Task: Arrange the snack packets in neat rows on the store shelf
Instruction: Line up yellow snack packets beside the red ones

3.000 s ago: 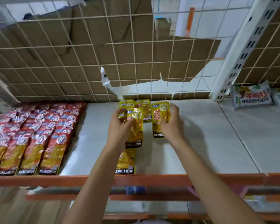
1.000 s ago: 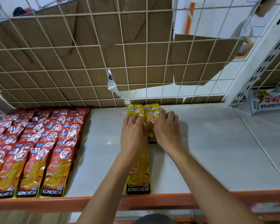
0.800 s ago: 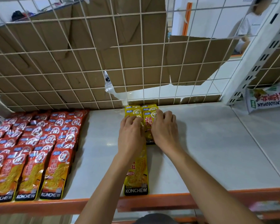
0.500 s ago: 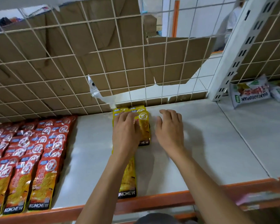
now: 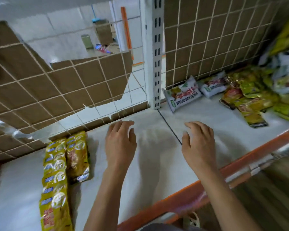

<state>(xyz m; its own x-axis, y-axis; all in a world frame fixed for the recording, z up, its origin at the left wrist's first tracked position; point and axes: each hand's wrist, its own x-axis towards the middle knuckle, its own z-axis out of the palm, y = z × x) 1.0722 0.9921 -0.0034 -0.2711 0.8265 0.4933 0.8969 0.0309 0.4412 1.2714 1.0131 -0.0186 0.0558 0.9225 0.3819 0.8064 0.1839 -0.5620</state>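
Both hands empty rn: left hand (image 5: 121,144) & right hand (image 5: 198,143) over the shelf (image 5: 157,155), fingers loosely spread, yellow packets (image 5: 65,164) to the left untouched.

Upside-down "…OPIAN" on white packet (image 5: 182,97)

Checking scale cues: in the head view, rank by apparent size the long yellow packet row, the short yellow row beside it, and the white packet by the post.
1. Long yellow packet row
2. Short yellow row
3. White packet, nearly alike and farther back: unsure.
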